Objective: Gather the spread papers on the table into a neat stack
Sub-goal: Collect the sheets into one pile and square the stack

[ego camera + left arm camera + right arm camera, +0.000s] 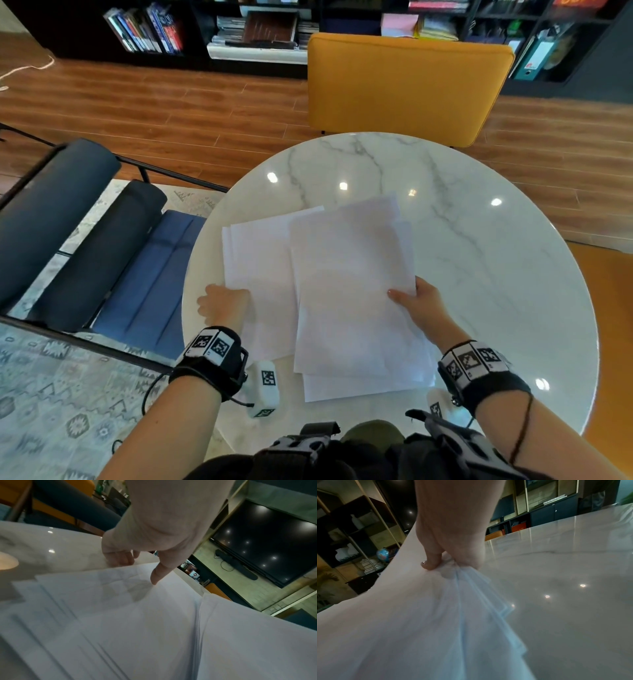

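Note:
White papers lie in two overlapping groups on the round marble table (479, 240). The left group (260, 260) is flat, and my left hand (222, 305) holds its near-left edge. In the left wrist view the thumb (155, 578) presses on top of these sheets (120, 615) while the fingers (118, 559) curl at their edge. My right hand (418, 301) pinches the right bundle (349, 274) at its right edge, thumb on top. The right wrist view shows that bundle (419, 628) fanned and raised off the table under my right hand (448, 566).
A yellow chair (407, 85) stands behind the table. On the left is a blue lounge chair (102, 240) on a patterned rug. Bookshelves (260, 31) line the far wall. Bare marble (376, 164) shows beyond and right of the papers.

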